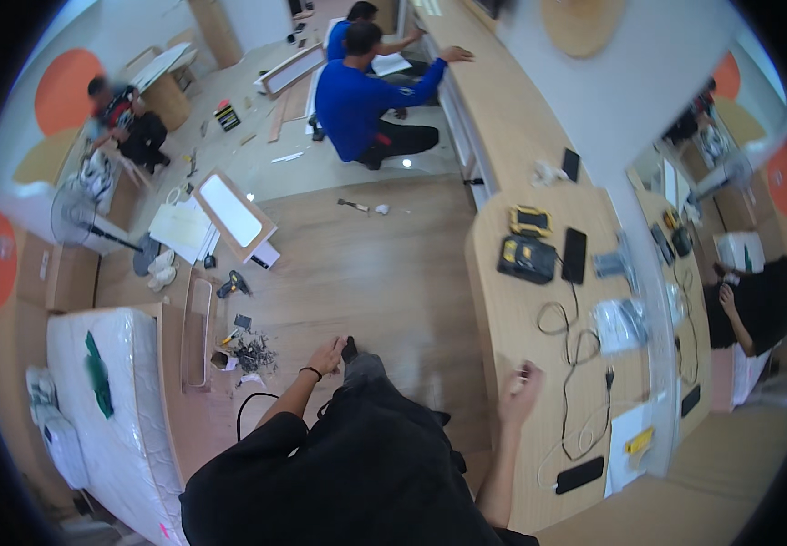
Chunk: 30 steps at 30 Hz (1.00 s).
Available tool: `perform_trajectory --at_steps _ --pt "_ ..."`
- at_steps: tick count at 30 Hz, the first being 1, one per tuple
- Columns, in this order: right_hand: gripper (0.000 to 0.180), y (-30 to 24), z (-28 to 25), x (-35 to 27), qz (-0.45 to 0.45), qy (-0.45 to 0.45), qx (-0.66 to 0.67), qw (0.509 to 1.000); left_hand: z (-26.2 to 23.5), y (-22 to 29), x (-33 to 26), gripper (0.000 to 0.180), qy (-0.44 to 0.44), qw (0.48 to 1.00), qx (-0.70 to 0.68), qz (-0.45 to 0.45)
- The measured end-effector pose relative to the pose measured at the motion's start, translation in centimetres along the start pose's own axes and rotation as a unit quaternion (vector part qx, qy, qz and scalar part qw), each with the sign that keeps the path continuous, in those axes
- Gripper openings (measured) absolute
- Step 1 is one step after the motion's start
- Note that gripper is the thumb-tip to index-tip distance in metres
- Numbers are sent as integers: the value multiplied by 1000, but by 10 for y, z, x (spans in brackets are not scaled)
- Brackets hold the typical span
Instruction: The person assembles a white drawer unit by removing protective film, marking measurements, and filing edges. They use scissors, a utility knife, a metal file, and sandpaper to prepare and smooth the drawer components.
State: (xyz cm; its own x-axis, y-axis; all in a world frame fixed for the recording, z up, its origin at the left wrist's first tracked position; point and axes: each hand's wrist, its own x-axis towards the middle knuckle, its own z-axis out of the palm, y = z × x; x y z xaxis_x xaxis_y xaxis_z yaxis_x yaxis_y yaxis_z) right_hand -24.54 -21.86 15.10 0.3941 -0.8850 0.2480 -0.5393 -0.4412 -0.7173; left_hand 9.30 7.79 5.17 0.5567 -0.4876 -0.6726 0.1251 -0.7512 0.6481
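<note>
My left hand [327, 355], with a dark band at its wrist, hangs beside my leg. Its fingers look loosely stretched, and nothing shows in them. My right hand [521, 393] is curled by the left edge of the wooden counter [519, 320]. Something small and dark shows at its fingertips, too blurred to name. Farther up the counter lie a black battery charger [526, 259], a yellow and black device [531, 221] and a phone [573, 255]. A clear plastic packet [621, 326] and a cable [567, 391] are to the right of my right hand.
A plastic-wrapped mattress [106, 400] stands at the left. On the floor are a cordless drill [235, 284], a pile of dark hardware [255, 353], a hammer [353, 206] and a white-topped panel [229, 211]. Two people in blue [348, 100] crouch by the far counter; another person [129, 123] sits far left.
</note>
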Motion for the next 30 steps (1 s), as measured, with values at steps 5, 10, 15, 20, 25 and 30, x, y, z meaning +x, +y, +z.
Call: perform_trajectory --at_steps 5,10,15,20,25,30 --pt "65 -145 176 29 56 -402 134 904 -77 18 33 61 43 977 -192 83" --pt "87 -255 310 37 51 -541 300 784 -143 90 62 54 55 948 -249 189" --pt "97 -303 400 95 122 -571 426 691 -216 143 126 51 53 946 -234 219" --pt "95 -318 511 197 65 -605 318 727 -314 154 246 62 194 901 58 383" --pt "86 -387 631 320 160 -597 272 738 -474 118 350 61 115 985 -107 69" --pt "82 -520 788 445 173 -636 244 711 -562 50 384 47 327 918 -221 33"
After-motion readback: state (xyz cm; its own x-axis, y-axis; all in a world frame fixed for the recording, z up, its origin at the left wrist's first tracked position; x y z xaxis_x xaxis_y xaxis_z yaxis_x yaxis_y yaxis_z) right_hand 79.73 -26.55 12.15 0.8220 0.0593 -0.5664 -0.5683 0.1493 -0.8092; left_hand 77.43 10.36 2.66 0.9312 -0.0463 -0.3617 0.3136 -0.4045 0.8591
